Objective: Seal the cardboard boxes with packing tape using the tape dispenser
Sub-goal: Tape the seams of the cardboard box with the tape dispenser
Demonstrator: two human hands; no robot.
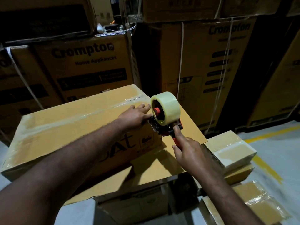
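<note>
A long brown cardboard box [68,127] lies across the middle of the view, and a strip of clear tape [90,111] runs along its top seam. My left hand [135,115] presses flat on the box's top at its right end, fingers straight. My right hand [186,148] grips the orange handle of the tape dispenser [164,125], index finger stretched along it. The dispenser's head sits against the box's right end, just below my left hand. A full roll of clear tape [165,109] is mounted on it.
The box rests on a flat cardboard sheet [162,163] over a lower box. Smaller taped boxes [233,151] are stacked at the right, another [259,205] at bottom right. Tall strapped Crompton cartons [84,65] wall off the back. Grey floor with a yellow line [266,168] lies to the right.
</note>
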